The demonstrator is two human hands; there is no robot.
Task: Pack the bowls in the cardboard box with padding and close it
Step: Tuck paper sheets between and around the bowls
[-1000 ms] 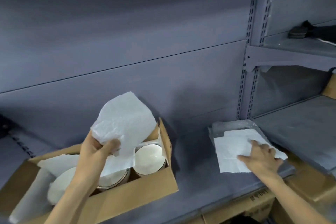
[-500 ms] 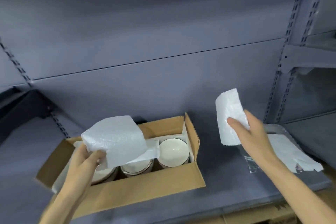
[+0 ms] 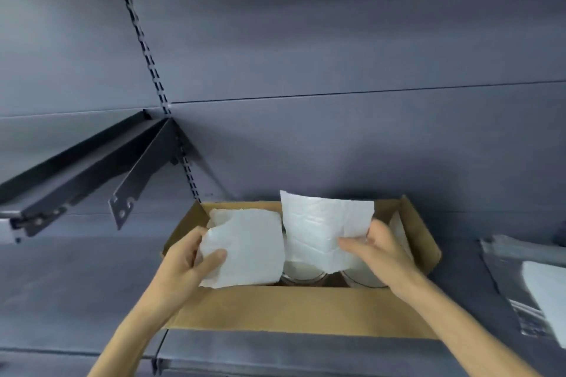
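Note:
An open cardboard box (image 3: 300, 306) stands on the grey shelf in front of me. White bowls (image 3: 301, 271) sit inside it, mostly covered by padding. My left hand (image 3: 186, 263) grips a white foam sheet (image 3: 245, 248) over the left part of the box. My right hand (image 3: 379, 251) pinches a second white foam sheet (image 3: 321, 229), held upright over the middle of the box. Another bowl (image 3: 364, 277) shows under my right wrist.
More white padding sheets (image 3: 548, 291) lie on a clear plastic bag (image 3: 514, 257) at the right of the shelf. A dark metal shelf bracket (image 3: 137, 174) juts out at the left above the shelf. A slotted upright (image 3: 153, 70) runs up the back wall.
My right hand carried its foam sheet from the right of the box to over the box's middle. My left hand lowered its sheet toward the left bowls. The view turned left.

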